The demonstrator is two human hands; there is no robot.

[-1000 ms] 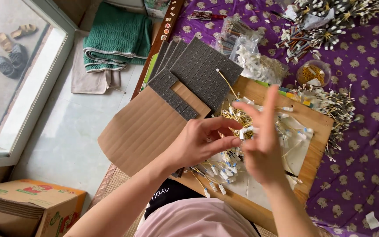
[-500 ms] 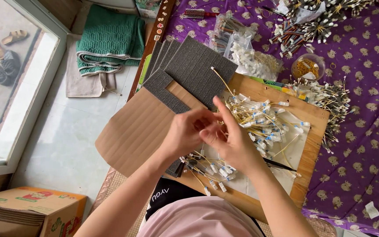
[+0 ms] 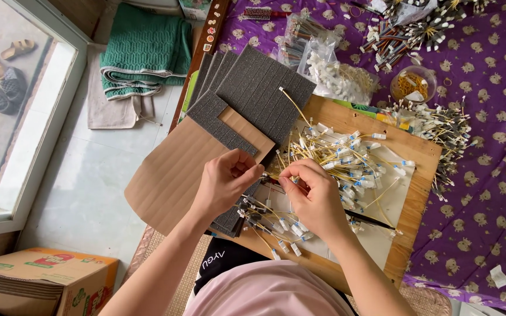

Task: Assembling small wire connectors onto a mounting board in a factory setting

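Since the earlier frames the right hand [image 3: 317, 199], which had been lifted with fingers spread over the pile, had come down and closed toward the left hand [image 3: 226, 181], so that both now met above the wooden board [image 3: 420, 175]. Each hand was pinched shut on the same thin yellow wire [image 3: 270, 174], the left thumb and forefinger gripping one end, the right fingertips gripping it just beside them. That wire hung between the hands, over the near edge of the loose heap of yellow wires with white connectors [image 3: 341, 158], which lay on a white sheet on the board.

The likeliest trouble, as I judged it, was snagging: the held wire ran close to the tangled heap, and a pull could have dragged neighbouring wires along or off the board's near edge, where a smaller bunch [image 3: 276, 225] already lay close to the person's lap. A hard pinch or sharp bend might also have kinked the fine lead or loosened its connector, though the connector itself was too small to make out. The grey foam pads [image 3: 265, 88] and the brown cardboard sheet [image 3: 174, 175] overhung the bed's edge above the tiled floor [image 3: 89, 193], so a nudge from the left forearm could have tipped them down
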